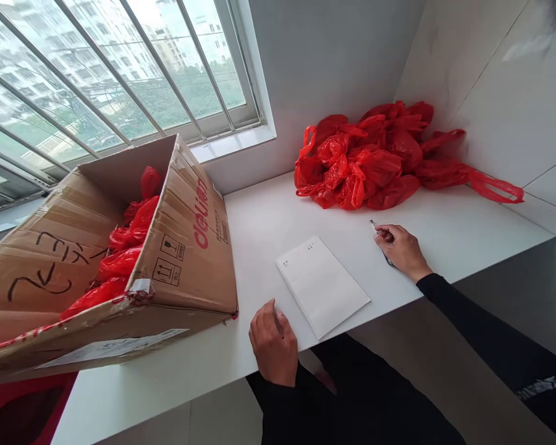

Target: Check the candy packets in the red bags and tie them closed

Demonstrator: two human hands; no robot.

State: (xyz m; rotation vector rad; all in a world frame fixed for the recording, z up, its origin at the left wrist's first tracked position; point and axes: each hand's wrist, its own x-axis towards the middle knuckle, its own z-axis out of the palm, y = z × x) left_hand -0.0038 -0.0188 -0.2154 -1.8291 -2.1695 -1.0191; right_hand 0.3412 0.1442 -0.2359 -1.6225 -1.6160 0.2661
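Note:
A white sheet of paper (pixel 322 284) lies on the white counter (pixel 269 222) in front of me, with a little writing near its top. My right hand (pixel 402 249) rests on the counter to the right of the sheet, fingers closed round a pen (pixel 375 227). My left hand (pixel 273 343) lies at the counter's near edge, just left of the sheet, fingers curled with nothing seen in them. Both arms wear black sleeves.
A tilted open cardboard box (pixel 185 247) with red plastic bags (pixel 120 259) inside stands on the left. A heap of knotted red bags (pixel 375 157) lies in the back right corner against the tiled wall. A barred window (pixel 102 68) is behind the box.

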